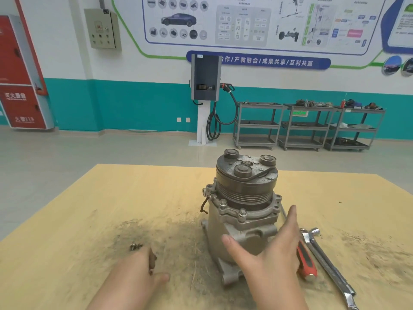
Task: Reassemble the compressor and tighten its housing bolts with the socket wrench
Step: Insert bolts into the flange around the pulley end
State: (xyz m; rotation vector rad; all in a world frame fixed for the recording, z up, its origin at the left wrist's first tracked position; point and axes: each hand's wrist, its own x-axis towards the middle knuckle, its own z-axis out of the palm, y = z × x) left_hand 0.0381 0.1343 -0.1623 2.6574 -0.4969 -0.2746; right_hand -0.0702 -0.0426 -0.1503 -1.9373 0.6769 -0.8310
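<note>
The right hand (276, 247) has an open grip, fingers straight and thumb spread, set against the near right side of the compressor (242, 209). The left hand (143, 267) lies low on the worktop (111, 198) with its fingers curled under; whether they pinch anything cannot be told. Just beyond its knuckles sit two loose bolts (135, 246).

The compressor stands upright near the middle of the worktop, long axis vertical, its dark pulley end (245, 173) pointing up and its mounting feet down toward the viewer. Housing bolts (242, 213) show on the flange below the pulley, and a short wire hangs off its left side.

To the right of the compressor, partly behind the right hand, lies a red-handled tool (306, 259), and beside that the socket wrench (328, 262), both lying lengthwise away from the viewer and angled slightly left at the far end.

The worktop is pale wood, smudged with dark grime around the compressor. Beyond it is a grey floor, a teal-and-white wall with posters, a charging unit (205, 78) with a coiled cable, grey shelf carts (308, 128), and a red cabinet (20, 74) at the left.
</note>
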